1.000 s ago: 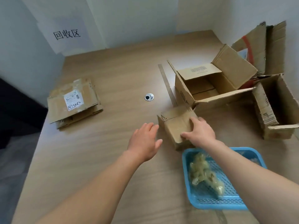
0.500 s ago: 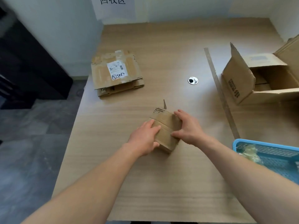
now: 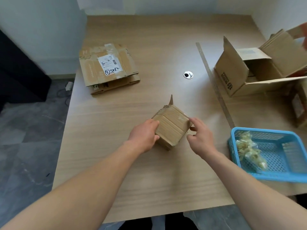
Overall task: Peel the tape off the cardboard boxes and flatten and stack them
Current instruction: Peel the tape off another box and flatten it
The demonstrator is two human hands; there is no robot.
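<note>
A small taped cardboard box (image 3: 172, 125) stands in the middle of the wooden table (image 3: 149, 180), its taped face turned up and one flap sticking up at the far side. My left hand (image 3: 144, 136) grips the box's left side, thumb on top. My right hand (image 3: 200, 136) is at the box's right corner, fingers curled, fingertips at the tape edge there. A stack of flattened boxes (image 3: 106, 68) with a white label lies at the table's far left.
A large open box (image 3: 232, 77) stands at the right, with more cardboard behind and beside it. A blue plastic basket (image 3: 282, 173) holding crumpled tape sits at the near right. A strip of tape (image 3: 214, 85) lies on the table. A round grommet (image 3: 188, 75) is set in the tabletop.
The small box was pulled from beside the large box toward the table's middle and turned taped face up. My left hand took hold of it; my right hand shifted to its right corner.
</note>
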